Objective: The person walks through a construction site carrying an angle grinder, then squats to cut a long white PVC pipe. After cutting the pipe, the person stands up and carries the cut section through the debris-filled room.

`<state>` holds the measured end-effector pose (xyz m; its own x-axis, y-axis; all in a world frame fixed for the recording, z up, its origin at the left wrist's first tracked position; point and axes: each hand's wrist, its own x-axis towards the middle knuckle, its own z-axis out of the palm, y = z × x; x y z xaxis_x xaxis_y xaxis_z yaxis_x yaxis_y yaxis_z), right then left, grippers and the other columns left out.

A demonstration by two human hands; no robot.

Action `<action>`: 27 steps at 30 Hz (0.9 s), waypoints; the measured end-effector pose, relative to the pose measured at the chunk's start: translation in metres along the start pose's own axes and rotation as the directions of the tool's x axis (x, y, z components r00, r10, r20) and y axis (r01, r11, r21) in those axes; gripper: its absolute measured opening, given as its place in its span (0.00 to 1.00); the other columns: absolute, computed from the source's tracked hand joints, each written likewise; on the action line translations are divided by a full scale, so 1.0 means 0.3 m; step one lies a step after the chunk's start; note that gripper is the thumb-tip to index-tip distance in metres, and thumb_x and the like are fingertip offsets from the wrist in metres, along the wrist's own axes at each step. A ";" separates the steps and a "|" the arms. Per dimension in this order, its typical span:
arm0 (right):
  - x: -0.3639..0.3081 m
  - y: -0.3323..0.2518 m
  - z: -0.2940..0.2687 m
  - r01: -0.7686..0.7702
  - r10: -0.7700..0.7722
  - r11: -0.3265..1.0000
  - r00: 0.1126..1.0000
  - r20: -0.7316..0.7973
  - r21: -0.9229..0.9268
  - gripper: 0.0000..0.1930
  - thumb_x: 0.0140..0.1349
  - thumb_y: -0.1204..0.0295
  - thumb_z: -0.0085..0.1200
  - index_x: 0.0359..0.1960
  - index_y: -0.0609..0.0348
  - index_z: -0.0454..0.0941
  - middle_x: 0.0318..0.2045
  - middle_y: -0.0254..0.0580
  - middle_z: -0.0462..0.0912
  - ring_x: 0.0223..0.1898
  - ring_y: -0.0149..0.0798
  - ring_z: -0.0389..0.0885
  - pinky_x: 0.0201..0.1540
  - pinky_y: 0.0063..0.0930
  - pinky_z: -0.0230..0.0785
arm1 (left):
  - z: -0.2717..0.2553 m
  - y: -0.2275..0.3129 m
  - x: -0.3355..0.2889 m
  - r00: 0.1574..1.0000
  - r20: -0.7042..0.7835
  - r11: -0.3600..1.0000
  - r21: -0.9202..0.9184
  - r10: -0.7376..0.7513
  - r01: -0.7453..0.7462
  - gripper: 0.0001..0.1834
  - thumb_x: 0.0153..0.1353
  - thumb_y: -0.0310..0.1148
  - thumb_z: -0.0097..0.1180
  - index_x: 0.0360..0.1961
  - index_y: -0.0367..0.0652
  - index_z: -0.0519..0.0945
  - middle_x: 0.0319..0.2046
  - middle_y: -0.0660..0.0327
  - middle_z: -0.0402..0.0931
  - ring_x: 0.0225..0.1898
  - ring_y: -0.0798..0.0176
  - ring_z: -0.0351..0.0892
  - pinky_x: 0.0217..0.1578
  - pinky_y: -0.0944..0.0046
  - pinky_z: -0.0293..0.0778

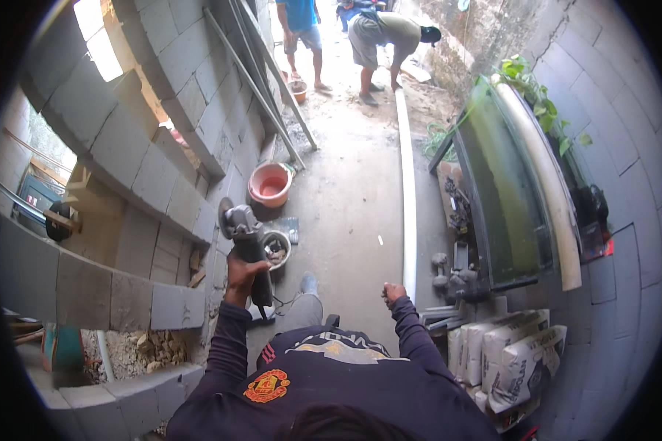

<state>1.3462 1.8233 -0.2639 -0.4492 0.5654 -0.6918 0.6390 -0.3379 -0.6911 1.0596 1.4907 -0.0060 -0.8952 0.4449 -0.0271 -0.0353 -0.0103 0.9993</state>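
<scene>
My left hand (241, 278) grips the body of a grey and black angle grinder (251, 248). The grinder's disc (226, 216) points away from me, near the block wall. Just left of a long white pipe (407, 191), my right hand (394, 292) is closed in a fist. Whether its fingers hold anything is hidden. The pipe runs from beside this hand to the far end of the passage. There, a person bends down (379, 37) with a hand at the pipe's far end.
Along the left block wall (143, 180) stand an orange bucket (271, 185) and a pale bucket of rubble (276, 248). A glass tank (502, 187) and stacked sacks (518, 360) line the right. Leaning poles (261, 81) and another person (299, 37) are farther off.
</scene>
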 end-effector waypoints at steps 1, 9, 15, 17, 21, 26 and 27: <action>0.009 0.003 0.005 -0.018 0.018 1.000 1.000 -0.005 -0.001 0.19 0.69 0.55 0.48 0.26 0.55 0.76 0.19 0.36 0.78 0.13 0.29 0.67 0.12 0.28 0.59 | 0.017 -0.008 0.079 0.994 0.077 0.997 0.024 -0.080 0.078 0.31 0.37 0.24 0.70 0.48 0.37 0.78 0.35 0.63 0.79 0.35 0.64 0.79 0.39 0.64 0.77; 0.310 0.399 -0.468 -0.190 0.003 0.842 0.938 -0.348 -0.505 0.18 0.68 0.60 0.42 0.31 0.55 0.82 0.22 0.44 0.83 0.18 0.40 0.78 0.20 0.36 0.70 | 0.495 0.015 0.981 0.862 0.456 0.943 -0.124 -0.223 0.310 0.24 0.41 0.25 0.69 0.42 0.36 0.78 0.31 0.59 0.80 0.29 0.65 0.80 0.32 0.65 0.76; 0.180 0.142 -0.225 -0.390 0.657 0.697 0.683 -0.319 0.601 0.10 0.63 0.68 0.47 0.27 0.58 0.76 0.17 0.41 0.77 0.13 0.35 0.70 0.14 0.31 0.60 | 0.687 0.112 1.517 0.800 0.467 0.871 -0.115 -0.377 0.478 0.13 0.46 0.30 0.67 0.32 0.34 0.82 0.27 0.57 0.81 0.25 0.62 0.81 0.26 0.64 0.78; 0.209 0.074 -0.223 -0.357 0.683 0.627 0.679 -0.268 0.693 0.09 0.63 0.67 0.47 0.28 0.58 0.76 0.18 0.41 0.77 0.13 0.35 0.70 0.14 0.31 0.60 | 0.802 0.085 1.693 0.778 0.494 0.842 -0.153 -0.389 0.518 0.11 0.48 0.31 0.67 0.31 0.34 0.83 0.27 0.56 0.81 0.25 0.62 0.81 0.24 0.64 0.78; 0.377 -0.079 -0.200 -0.304 0.674 0.562 0.708 -0.212 0.770 0.09 0.63 0.67 0.48 0.31 0.58 0.76 0.19 0.41 0.77 0.14 0.34 0.70 0.14 0.30 0.61 | 0.994 0.013 2.023 0.735 0.526 0.842 -0.064 -0.428 0.536 0.13 0.51 0.32 0.67 0.34 0.35 0.82 0.29 0.56 0.82 0.25 0.62 0.81 0.27 0.63 0.79; 0.642 -0.267 -0.202 -0.268 0.623 0.533 0.766 -0.159 0.802 0.09 0.63 0.66 0.49 0.34 0.59 0.76 0.20 0.41 0.78 0.14 0.34 0.71 0.14 0.29 0.61 | 1.163 -0.018 2.279 0.732 0.508 0.860 0.035 -0.454 0.510 0.21 0.47 0.30 0.72 0.41 0.37 0.77 0.30 0.58 0.79 0.26 0.63 0.79 0.29 0.62 0.78; 0.679 -0.308 -0.229 -0.255 0.613 0.539 0.772 -0.167 0.803 0.09 0.63 0.66 0.50 0.35 0.59 0.76 0.21 0.41 0.78 0.15 0.34 0.71 0.14 0.28 0.61 | 1.184 -0.031 2.327 0.724 0.517 0.863 0.056 -0.455 0.502 0.21 0.46 0.30 0.72 0.41 0.38 0.77 0.30 0.59 0.79 0.26 0.63 0.79 0.29 0.62 0.77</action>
<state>1.2384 2.0214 -0.3265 0.1493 0.3549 -0.9229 -0.0427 -0.9302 -0.3646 0.5928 2.1194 -0.0254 -0.4025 0.7904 -0.4618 -0.4550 0.2651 0.8501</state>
